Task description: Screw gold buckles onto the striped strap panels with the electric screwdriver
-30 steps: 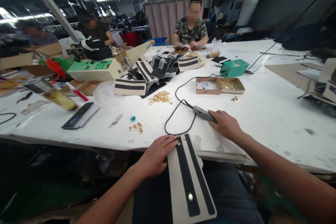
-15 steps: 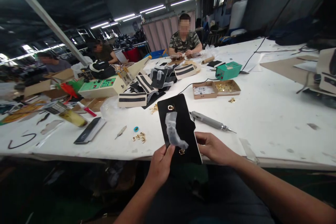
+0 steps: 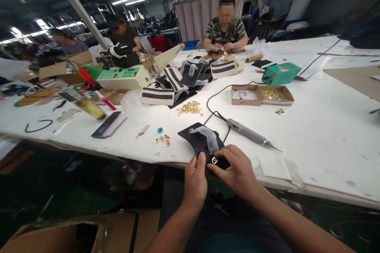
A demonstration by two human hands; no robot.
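At the table's front edge I hold a black bag panel (image 3: 198,145), which bends and leans away from me. A strap handle wrapped in cloudy plastic (image 3: 209,138) runs along it. One gold ring (image 3: 191,129) sits near its far end, and a second gold ring (image 3: 214,160) near its close end. My left hand (image 3: 196,182) is closed on the near edge, thumb on top. The thumb and index finger of my right hand (image 3: 236,168) pinch about the near ring. An electric screwdriver (image 3: 249,132) lies just beyond, to the right.
Loose gold fittings (image 3: 190,107) lie in a pile, with several gold rings (image 3: 164,140) nearer. Beyond are small cardboard trays (image 3: 263,102), a green power box (image 3: 281,73) and stacked panels (image 3: 184,77). A co-worker (image 3: 225,27) sits opposite. An open carton (image 3: 53,237) stands below left.
My right hand has moved from the panel's right edge to its near ring. The panel has tilted and bent, its far end lower and turned left. The view has shifted too.
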